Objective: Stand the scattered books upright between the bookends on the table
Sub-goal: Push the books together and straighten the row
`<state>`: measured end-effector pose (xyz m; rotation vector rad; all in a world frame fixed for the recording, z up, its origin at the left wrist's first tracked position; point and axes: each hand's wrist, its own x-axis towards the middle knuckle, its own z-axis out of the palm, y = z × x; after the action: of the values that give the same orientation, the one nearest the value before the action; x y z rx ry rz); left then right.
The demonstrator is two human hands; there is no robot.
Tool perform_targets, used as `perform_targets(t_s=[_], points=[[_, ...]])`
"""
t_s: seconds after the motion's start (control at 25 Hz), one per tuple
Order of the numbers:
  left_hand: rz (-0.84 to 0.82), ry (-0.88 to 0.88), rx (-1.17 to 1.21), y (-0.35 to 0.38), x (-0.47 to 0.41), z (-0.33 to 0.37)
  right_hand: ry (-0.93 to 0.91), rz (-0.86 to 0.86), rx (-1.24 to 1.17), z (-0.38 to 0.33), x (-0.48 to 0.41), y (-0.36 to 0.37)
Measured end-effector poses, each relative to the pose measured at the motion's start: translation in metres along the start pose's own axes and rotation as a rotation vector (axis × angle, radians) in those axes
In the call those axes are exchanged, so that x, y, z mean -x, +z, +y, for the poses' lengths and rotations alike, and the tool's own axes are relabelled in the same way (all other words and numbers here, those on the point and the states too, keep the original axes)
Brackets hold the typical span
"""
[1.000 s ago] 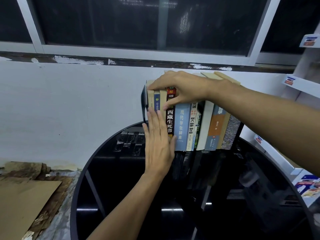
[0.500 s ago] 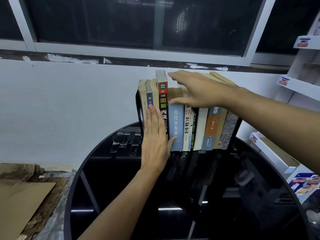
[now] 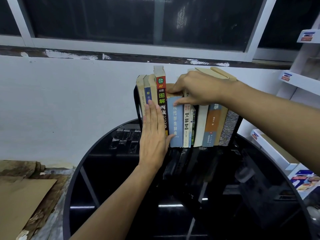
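Hands are tidying books point(image 3: 213, 125) standing between bookends point(image 3: 136, 101) on the table point(image 3: 107, 170).
The right hand point(image 3: 197, 89), having left the end books point(image 3: 147, 90), is gripping the blue book point(image 3: 176, 123); the flat left hand point(image 3: 152, 134) is bracing spines. Only squaring seems left.

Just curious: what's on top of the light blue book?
The right hand grips the light blue book: fingers over its top edge, thumb on the spine. That edge is partly hidden.

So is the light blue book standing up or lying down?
Standing up. The light blue book rests on its bottom edge on the black table, its spine straight up and facing us.
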<state>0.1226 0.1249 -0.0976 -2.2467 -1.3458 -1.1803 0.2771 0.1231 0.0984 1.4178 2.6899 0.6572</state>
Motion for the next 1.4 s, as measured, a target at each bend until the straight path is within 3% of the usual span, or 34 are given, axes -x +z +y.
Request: perform_targets(t_s=[0.36,0.72,1.16,1.4], points=[[-0.011,-0.008,0.122,-0.003,0.002,0.012,0.013,-0.025,-0.008,-0.005,0.012,-0.011],[0.025,-0.034,0.089,0.006,-0.006,0.022,0.123,0.123,-0.065,0.006,0.036,0.002],[0.036,-0.045,0.106,0.006,-0.006,0.024,0.116,0.194,-0.033,0.009,0.035,0.016],[0.003,-0.047,0.101,0.005,-0.007,0.031,0.171,0.664,-0.022,-0.013,0.084,0.052]])
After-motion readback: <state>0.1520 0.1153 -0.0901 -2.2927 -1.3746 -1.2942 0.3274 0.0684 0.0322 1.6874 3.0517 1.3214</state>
